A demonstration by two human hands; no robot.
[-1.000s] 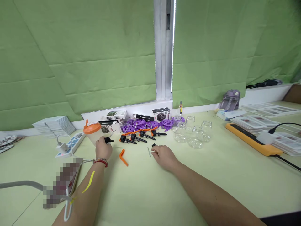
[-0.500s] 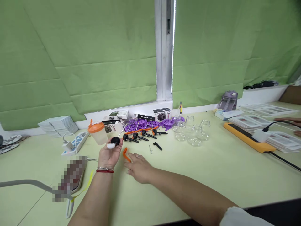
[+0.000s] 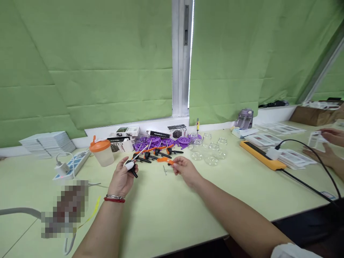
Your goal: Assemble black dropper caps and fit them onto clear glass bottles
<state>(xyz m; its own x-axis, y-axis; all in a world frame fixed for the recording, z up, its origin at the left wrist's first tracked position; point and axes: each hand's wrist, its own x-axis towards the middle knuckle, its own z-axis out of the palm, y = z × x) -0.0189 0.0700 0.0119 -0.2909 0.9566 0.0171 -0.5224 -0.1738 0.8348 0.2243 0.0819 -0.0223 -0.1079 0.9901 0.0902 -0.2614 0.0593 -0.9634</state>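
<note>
Left hand (image 3: 122, 178) is lifted just above the table (image 3: 172, 215), palm toward the camera, its fingers closed around a dropper (image 3: 133, 166): the white bulb and black collar sit at the fingertips, and the thin rod runs up and to the right from there, its long axis slanting away from the person toward the purple parts (image 3: 161, 141). Right hand (image 3: 185, 169) hovers just to the right, thumb and forefinger pinched on one end of an orange strip (image 3: 164, 161); the strip lies roughly level, its free end pointing left toward the dropper, the two ends near each other but apart. On the table between the hands lies a small metal pin (image 3: 165, 170), its axis close to upright in the view. Behind the hands a row of black droppers (image 3: 154, 155) lies with tips pointing right, just in front of the purple parts and some small boxes (image 3: 126, 132). A cup (image 3: 102, 153) with an orange lid stands left of them, beside a power strip (image 3: 71, 166). Clear glass jars (image 3: 206, 152) cluster to the right. Far right, another person's hands (image 3: 326, 145) hold a small card above stacked sheets.
</note>
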